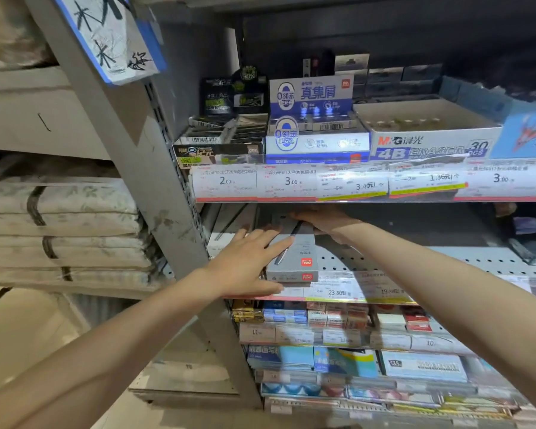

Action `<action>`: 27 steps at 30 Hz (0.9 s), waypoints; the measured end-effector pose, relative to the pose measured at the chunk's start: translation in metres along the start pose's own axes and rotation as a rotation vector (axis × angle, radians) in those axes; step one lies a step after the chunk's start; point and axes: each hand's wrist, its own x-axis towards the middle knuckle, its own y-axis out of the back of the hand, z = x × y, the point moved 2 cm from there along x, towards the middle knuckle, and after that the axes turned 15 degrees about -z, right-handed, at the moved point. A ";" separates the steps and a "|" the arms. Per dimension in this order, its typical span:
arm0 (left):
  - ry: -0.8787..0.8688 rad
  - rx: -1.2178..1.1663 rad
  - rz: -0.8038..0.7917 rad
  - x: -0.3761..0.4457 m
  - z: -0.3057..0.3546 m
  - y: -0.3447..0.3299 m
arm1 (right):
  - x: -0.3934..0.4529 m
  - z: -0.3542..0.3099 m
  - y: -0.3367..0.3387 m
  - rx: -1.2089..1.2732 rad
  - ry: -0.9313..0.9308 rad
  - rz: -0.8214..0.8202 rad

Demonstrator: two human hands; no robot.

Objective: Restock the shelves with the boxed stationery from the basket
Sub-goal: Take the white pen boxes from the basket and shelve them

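Observation:
A long grey pen box (297,255) with a red logo lies on the perforated middle shelf (415,258), its short end at the shelf's front edge. My left hand (248,261) lies flat on its left side, fingers spread over the top and thumb along the front edge. My right hand (319,219) reaches deeper under the shelf above and rests on the box's far end. A white box (222,239) lies just left of the grey one. The basket is out of view.
The upper shelf holds eraser boxes (427,144) behind a row of price tags (353,182). Lower shelves carry several small stationery boxes (331,320). A grey upright (155,181) borders the shelves on the left, with stacked bedding (59,227) beyond it.

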 end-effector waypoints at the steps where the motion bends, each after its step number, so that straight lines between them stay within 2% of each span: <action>1: 0.011 0.007 0.004 0.000 0.000 0.000 | -0.001 0.002 0.001 0.024 0.010 0.001; 3: 0.029 0.000 0.003 -0.001 -0.001 -0.001 | -0.008 0.006 0.003 0.029 0.035 -0.018; 6: 0.035 -0.009 -0.024 -0.004 -0.003 0.001 | -0.038 0.009 0.004 -0.171 0.060 -0.100; 9: 0.074 -0.030 -0.061 -0.004 -0.010 0.002 | -0.069 0.017 -0.004 -0.331 0.066 -0.313; 11: 0.096 -0.080 -0.090 -0.004 -0.015 0.002 | -0.075 0.025 -0.011 -0.374 0.046 -0.398; 18: 0.109 -0.110 -0.123 -0.002 -0.023 0.006 | -0.057 0.031 -0.025 -0.379 0.088 -0.281; 27: 0.038 -0.228 -0.089 -0.002 -0.041 0.002 | -0.041 0.037 -0.035 -0.360 0.120 -0.271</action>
